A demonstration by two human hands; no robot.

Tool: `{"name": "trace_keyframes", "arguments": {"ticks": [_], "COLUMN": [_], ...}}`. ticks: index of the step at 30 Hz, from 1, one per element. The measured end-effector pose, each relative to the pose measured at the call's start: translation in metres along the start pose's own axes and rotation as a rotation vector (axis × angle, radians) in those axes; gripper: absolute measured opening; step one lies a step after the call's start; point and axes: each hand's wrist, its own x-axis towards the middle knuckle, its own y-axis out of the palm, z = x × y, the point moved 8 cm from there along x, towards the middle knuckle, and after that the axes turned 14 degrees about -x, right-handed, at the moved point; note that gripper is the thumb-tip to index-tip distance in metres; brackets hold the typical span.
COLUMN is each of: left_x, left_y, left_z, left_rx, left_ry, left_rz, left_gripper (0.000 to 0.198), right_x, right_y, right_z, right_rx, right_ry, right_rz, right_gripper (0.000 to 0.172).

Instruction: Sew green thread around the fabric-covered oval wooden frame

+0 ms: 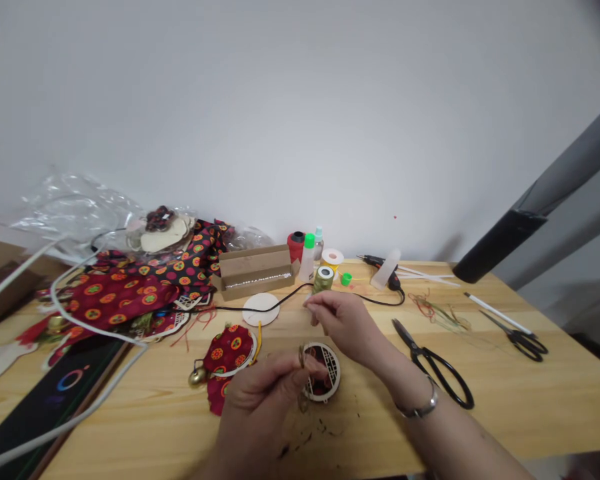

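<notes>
Fingers of the left hand (280, 380) are closed in a tight pinch on a small gold-coloured loop (301, 357), held just above a round lattice-fronted ornament (325, 373); the pinch seems to keep the loop raised where both eyes and fingers can reach it. Fingers of the right hand (325, 308) curl just beyond the ornament, thumb and forefinger drawn close, though whether they grip a fine thread cannot be told. The ornament lies flat on a pale pine table (485, 433), between both hands, which probably keeps it steady and within easy reach. Well to its left spreads a heap of red and black printed fabric (120, 300), pushed back from the working area. Beyond the ornament sits an open cardboard box (253, 263), and to its right lie black-handled scissors (433, 363), close enough to pick up. Just left of it rests a piece of red printed cloth (227, 360), with a plain white disc (260, 309) farther back. An olive thread spool (324, 280) stands straight beyond it, while a small brass bell (198, 377) sits past the red cloth, and dark thread snippets (300, 440) lie on the near side
</notes>
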Motion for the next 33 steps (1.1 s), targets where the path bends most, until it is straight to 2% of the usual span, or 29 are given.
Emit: {"name": "trace_keyframes", "arguments": {"ticks": [5,12,16,24,30,33], "left_x": [-0.001,-0.001,0.000,-0.001,-0.002,-0.004], "left_y": [-0.003,-0.001,0.001,-0.006,-0.003,0.003], "left_z": [0.000,0.001,0.003,0.010,0.006,0.002], "left_rx": [0.026,0.030,0.026,0.038,0.040,0.041], "left_ry": [-0.019,-0.041,-0.052,-0.095,-0.075,-0.070], "left_rz": [-0.001,0.041,0.070,0.006,-0.028,0.004], "left_gripper": [0.017,0.021,0.026,0.027,0.026,0.026], "right_x": [0.028,0.054,0.056,0.049,0.049,0.047], "right_y": [-0.015,-0.047,-0.068,-0.109,-0.134,-0.149], "right_z": [0.012,0.010,0.010,0.017,0.042,0.055], "right_rx": [0.153,0.285,0.335,0.453,0.374,0.309], "right_ry": [0.019,0.050,0.053,0.045,-0.045,-0.122], "right_rz": [-0.008,-0.154,-0.267,-0.476,-0.510,-0.584], "right_gripper": [0.017,0.024,0.029,0.033,0.034,0.031]}}
